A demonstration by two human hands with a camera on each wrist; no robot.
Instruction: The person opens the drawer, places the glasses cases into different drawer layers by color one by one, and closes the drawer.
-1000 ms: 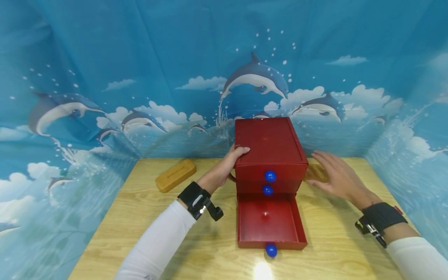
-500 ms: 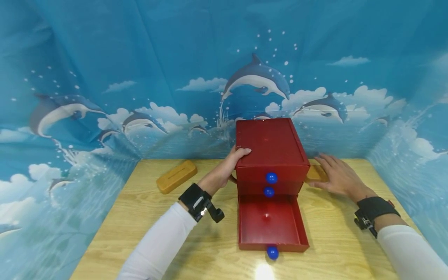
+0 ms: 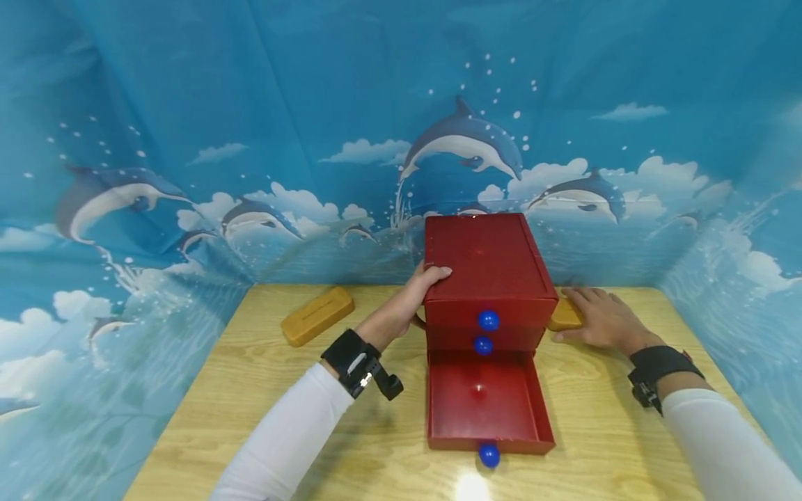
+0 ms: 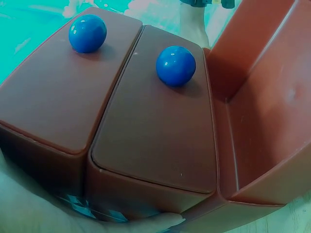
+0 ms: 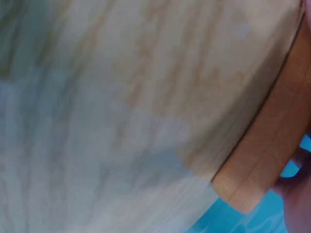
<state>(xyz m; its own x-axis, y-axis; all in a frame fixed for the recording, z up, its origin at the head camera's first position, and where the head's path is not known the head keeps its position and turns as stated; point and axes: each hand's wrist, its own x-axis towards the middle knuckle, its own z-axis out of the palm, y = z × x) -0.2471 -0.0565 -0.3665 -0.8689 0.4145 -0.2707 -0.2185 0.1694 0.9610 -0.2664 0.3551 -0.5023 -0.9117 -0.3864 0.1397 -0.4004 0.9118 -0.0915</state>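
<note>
A red drawer cabinet (image 3: 485,257) with blue round knobs stands on the table. Its bottom drawer (image 3: 485,403) is pulled out, with nothing visible inside, while the two drawers above are closed. My left hand (image 3: 407,299) holds the cabinet's left side, thumb over the top edge; in the left wrist view a finger (image 4: 155,223) lies along the side wall. To the right of the cabinet, my right hand (image 3: 604,320) grips a yellow-brown oblong block (image 3: 565,316), thumb on the near side and fingers on the far side. The right wrist view shows the block (image 5: 267,160) against the table.
A similar yellow-brown block (image 3: 317,316) with a marking on top lies at the table's back left. A dolphin-print curtain (image 3: 351,139) hangs behind and along both sides. Under the left hand, a small dark curved thing (image 3: 418,321) shows beside the cabinet.
My right hand has come down and left onto the block beside the cabinet and closed around it. The left hand stays on the cabinet; the view has shifted slightly.
</note>
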